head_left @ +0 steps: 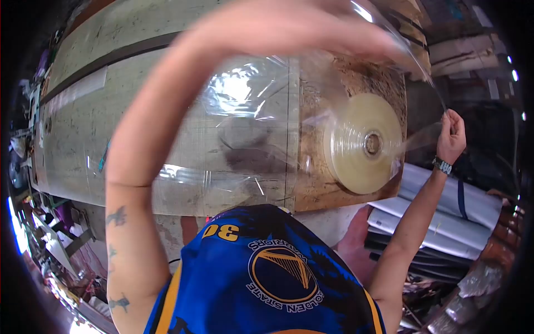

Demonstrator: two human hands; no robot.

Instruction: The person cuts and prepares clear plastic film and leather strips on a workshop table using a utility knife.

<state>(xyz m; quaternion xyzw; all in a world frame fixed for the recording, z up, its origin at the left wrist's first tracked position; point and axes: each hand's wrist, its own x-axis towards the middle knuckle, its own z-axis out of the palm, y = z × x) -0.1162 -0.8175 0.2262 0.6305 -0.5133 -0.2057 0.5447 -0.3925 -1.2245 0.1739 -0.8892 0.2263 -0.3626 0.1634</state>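
Note:
My left arm reaches across the top of the view, and my left hand is smeared by motion near the upper end of a clear plastic strip. Its fingers cannot be made out. Out to the right, my right hand, with a watch on its wrist, is closed in a pinch on the strip's lower end. Between my arms a large pale roll of clear plastic film lies flat, a core in its middle. A faint, see-through length of film stretches from the roll toward my right hand.
The roll rests on a brown wooden board at the right end of the worktable. Shiny clear plastic sheet covers part of the table. Silver-wrapped rolls lie below right. Clutter lines the left side.

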